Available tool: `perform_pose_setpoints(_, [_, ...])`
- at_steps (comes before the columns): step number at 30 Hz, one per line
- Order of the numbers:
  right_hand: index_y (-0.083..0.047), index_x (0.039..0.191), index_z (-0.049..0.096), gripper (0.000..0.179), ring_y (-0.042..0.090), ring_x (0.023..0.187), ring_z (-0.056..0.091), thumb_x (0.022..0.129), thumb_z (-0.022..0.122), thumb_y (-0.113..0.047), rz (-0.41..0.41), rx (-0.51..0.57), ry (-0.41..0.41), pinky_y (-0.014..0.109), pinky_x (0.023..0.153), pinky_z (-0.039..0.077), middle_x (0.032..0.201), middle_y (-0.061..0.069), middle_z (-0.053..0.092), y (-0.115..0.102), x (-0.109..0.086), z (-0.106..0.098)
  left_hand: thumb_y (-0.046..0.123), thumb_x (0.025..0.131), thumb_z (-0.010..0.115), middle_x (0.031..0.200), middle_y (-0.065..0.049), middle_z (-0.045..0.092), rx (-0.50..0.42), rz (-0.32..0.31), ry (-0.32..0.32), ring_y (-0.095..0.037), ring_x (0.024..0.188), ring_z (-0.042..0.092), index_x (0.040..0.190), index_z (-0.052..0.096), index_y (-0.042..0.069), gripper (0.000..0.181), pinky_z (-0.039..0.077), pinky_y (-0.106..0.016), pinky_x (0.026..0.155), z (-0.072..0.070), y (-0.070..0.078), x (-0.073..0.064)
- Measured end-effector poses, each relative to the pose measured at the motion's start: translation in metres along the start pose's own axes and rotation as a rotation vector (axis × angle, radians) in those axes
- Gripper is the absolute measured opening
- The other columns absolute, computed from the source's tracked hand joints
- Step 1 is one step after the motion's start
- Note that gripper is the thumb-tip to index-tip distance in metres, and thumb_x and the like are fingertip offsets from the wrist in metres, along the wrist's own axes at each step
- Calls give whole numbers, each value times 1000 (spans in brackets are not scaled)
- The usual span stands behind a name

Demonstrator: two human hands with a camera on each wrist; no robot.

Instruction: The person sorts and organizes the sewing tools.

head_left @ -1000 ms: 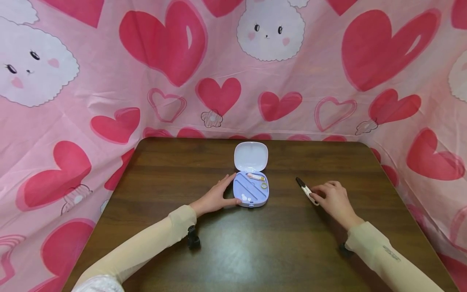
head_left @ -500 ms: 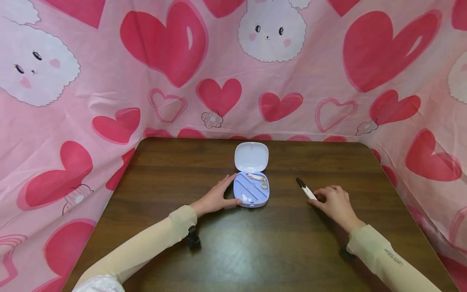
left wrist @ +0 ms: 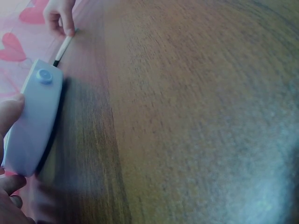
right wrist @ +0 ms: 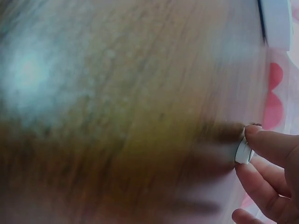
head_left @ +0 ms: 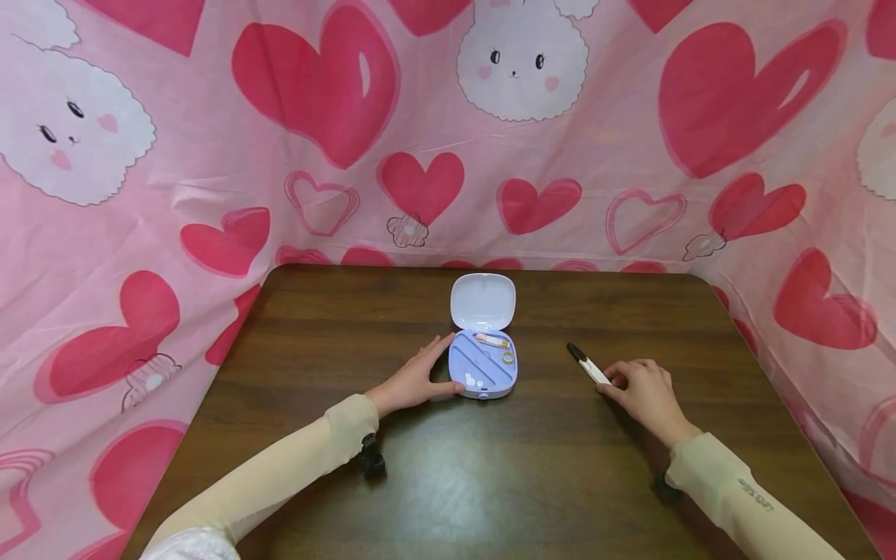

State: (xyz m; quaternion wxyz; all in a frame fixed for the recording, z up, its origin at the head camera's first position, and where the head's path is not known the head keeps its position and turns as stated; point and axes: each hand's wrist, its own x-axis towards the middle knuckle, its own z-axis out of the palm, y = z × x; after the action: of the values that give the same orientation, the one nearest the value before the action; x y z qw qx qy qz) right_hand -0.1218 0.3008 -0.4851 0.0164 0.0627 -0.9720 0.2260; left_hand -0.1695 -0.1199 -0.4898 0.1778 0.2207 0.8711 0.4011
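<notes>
A small lilac case (head_left: 483, 362) lies on the table with its white lid (head_left: 483, 302) raised. Inside are a thin pale stick-shaped item (head_left: 492, 340), a small yellow ring-shaped item (head_left: 508, 357) and several white dots. My left hand (head_left: 413, 379) holds the case at its left side, thumb at the front corner; the left wrist view shows the case's front with a round button (left wrist: 44, 76). My right hand (head_left: 645, 395) pinches the near end of a slim white tool with a black end (head_left: 592, 369); its exact kind is unclear. The right wrist view shows its white end (right wrist: 243, 151) between thumb and fingers.
The dark wooden table (head_left: 455, 467) has rounded far corners. Pink cloth (head_left: 420, 101) with hearts and rabbit faces hangs behind and beside it. A black strap (head_left: 372, 457) sits at my left wrist.
My right hand has shifted slightly right and towards me, and its fingers now cover the tool's near end, which showed beyond them earlier. The left hand and case stay put.
</notes>
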Motion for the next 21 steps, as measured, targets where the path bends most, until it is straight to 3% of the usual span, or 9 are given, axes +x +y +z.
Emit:
perform_pose_setpoints(12, [-4,90,75,14,43,104,55,88,83,-16,-5,13,33,66,95,34,74,0,69,0,1,1,42,93,80,173,-10,21,-5,-1,1,-30,161,11,168,21,18,98,11,-55,128,1,-2,1])
perform_pose_setpoints(21, [-5,89,76,13,44,105,57,88,84,-15,-66,37,94,66,94,37,77,2,70,-14,5,-1,44,92,80,173,-9,21,-14,-3,5,-31,160,11,168,22,20,99,11,-57,127,1,-2,1])
